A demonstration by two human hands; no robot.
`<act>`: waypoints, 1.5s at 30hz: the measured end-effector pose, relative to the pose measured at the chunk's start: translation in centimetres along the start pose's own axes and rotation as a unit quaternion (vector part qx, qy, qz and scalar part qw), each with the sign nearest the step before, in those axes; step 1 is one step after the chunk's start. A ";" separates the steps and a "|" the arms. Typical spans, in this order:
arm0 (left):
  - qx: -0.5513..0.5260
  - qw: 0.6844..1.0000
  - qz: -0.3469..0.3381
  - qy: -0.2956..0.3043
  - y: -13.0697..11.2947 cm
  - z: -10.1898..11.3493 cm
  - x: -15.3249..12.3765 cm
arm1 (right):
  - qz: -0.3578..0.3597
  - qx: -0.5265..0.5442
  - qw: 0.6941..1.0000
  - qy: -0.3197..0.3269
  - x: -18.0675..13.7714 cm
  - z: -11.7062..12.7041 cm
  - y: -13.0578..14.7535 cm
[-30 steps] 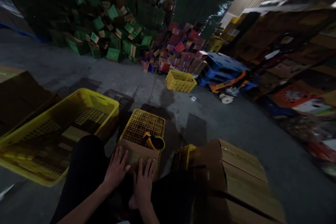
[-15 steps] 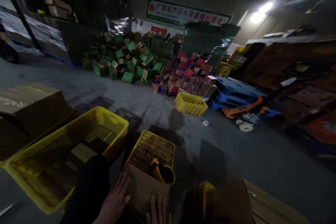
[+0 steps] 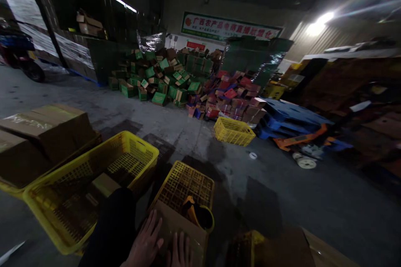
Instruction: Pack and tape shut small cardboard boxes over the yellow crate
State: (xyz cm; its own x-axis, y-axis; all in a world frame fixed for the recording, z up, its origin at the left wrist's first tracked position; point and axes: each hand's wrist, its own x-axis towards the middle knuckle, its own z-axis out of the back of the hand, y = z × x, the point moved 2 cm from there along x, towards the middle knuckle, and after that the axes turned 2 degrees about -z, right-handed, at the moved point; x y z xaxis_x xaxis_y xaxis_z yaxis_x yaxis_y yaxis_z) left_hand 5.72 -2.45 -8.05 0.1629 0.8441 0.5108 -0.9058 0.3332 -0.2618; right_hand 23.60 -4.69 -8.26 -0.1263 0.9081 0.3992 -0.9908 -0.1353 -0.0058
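Observation:
A brown cardboard box (image 3: 192, 240) rests at the near end of an upturned yellow crate (image 3: 184, 179), low in the middle of the view. My left hand (image 3: 146, 240) lies flat along the box's left side with its fingers stretched out. On the box top, my right hand (image 3: 181, 250) is pressed down with fingers extended; its lower part is cut off by the frame. Just beyond the box, a tape dispenser (image 3: 191, 208) with an orange-yellow handle sits on the crate, beside a yellow-rimmed roll (image 3: 206, 219).
At left stands a long yellow basket (image 3: 31, 194) with a carton (image 3: 105, 185) inside, next to taped cartons (image 3: 53, 125). Another carton (image 3: 282, 246) is at lower right. Farther off are a yellow crate (image 3: 234, 131), blue pallets (image 3: 288, 112), a pallet jack (image 3: 303, 139) and heaped green boxes (image 3: 159, 98).
My right hand has slid left and up over the box, closer to my left hand. The whole scene has shifted slightly right and down as the head turned.

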 end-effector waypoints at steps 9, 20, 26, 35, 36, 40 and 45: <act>-0.182 0.980 0.032 0.069 3.0 1.1 0.9 | 0.100 0.123 0.987 -0.040 2.5 -5.4 3.2; -0.389 0.896 0.203 0.072 2.8 5.0 3.6 | 0.129 0.187 0.974 0.019 7.2 -2.1 5.9; -0.364 0.890 0.235 0.143 2.4 7.1 4.1 | 0.134 0.212 0.965 0.078 6.1 0.1 8.6; -0.245 0.946 0.096 0.188 3.4 6.2 1.8 | 0.062 0.190 0.962 0.183 2.1 5.6 7.8; -0.220 0.954 0.075 0.188 3.4 6.1 1.6 | 0.037 0.176 0.965 0.190 1.7 6.2 6.6; -0.125 0.976 0.017 0.176 3.2 6.0 1.0 | -0.033 0.115 0.976 0.184 0.1 7.7 1.4; -0.078 0.981 -0.023 0.175 -0.7 5.4 1.5 | -0.041 0.075 0.984 0.155 -1.1 7.6 -0.8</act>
State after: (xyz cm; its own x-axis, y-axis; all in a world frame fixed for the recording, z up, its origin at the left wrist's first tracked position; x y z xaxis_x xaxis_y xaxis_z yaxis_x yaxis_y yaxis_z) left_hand 4.47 -3.66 -2.71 0.3507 0.9105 0.2192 -0.8282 0.4108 -0.3813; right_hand 24.91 -8.61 -1.72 -0.0774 0.9927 0.0928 -0.9830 -0.0915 0.1590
